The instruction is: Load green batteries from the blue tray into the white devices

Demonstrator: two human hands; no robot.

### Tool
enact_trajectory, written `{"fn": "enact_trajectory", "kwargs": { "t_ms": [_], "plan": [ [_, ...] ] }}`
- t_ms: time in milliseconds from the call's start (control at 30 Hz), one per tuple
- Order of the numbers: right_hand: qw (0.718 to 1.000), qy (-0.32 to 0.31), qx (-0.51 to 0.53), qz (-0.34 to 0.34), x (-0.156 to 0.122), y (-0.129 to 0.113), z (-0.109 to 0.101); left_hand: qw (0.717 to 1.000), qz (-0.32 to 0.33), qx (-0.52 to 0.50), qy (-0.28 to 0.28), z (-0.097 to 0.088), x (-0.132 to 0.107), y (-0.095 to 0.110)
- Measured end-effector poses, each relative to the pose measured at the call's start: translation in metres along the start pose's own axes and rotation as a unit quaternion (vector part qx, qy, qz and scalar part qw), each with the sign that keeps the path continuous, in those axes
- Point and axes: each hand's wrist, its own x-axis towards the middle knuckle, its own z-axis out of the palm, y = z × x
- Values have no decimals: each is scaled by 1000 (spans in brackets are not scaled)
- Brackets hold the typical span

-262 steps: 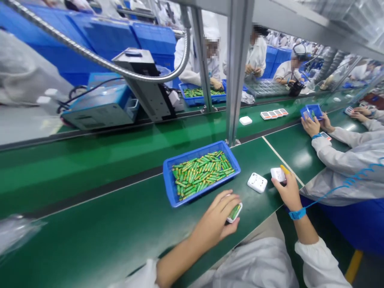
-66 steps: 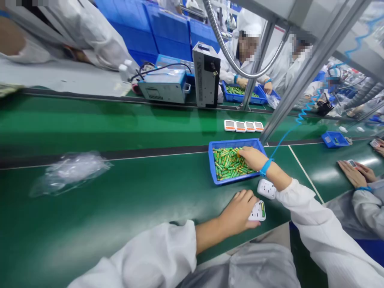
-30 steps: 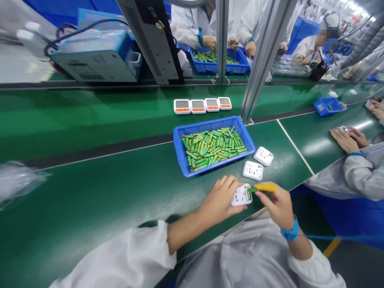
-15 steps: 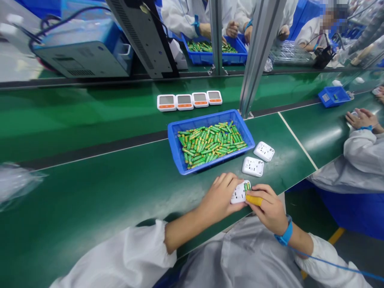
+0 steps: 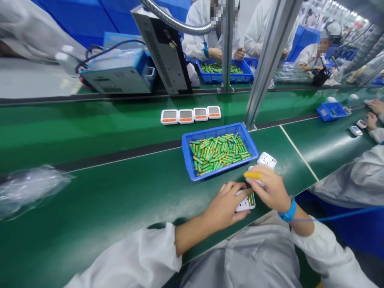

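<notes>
My left hand point(image 5: 225, 204) grips a white plastic device point(image 5: 243, 205) against the green bench, its back facing up. Green batteries point(image 5: 251, 199) lie in the compartment at its right end. My right hand point(image 5: 270, 188), a yellow finger cot point(image 5: 253, 175) on one finger, hovers just above and to the right of that device. Its fingers are stretched toward the left, and I see nothing in them. Beneath this hand a second white device is mostly covered. Another white device point(image 5: 267, 160) lies face down behind it. A blue bin point(image 5: 188, 162) full of loose green batteries point(image 5: 220, 154) stands beyond my hands.
Several white devices with grey screens and orange strips point(image 5: 185, 116) line up behind the bin. A metal post point(image 5: 261, 80) rises at the bin's far right corner. Clear plastic bags point(image 5: 33, 188) lie at left. Co-workers sit opposite and at right, near a small blue tray point(image 5: 331, 111).
My right hand has lifted off the held device and moved up toward the other white devices. My left hand keeps its hold. The camera view has shifted.
</notes>
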Motion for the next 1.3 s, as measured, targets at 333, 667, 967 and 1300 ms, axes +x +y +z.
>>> {"fn": "enact_trajectory", "kwargs": {
  "t_ms": [333,667,967,1300],
  "plan": [
    [902,-357,-241,-37,172,45,7,1000,13,-3,12,4,0,2],
    [991,-117,19,61,130,28,-61,991,83,-100,34,-7,11,-13],
    [905,142,244,319,-42,50,-33,995,97,-1,-32,-2,28,-9],
    [942,164,54,288,-41,40,2,994,99,17,-30,1,21,-2]
  ]
}}
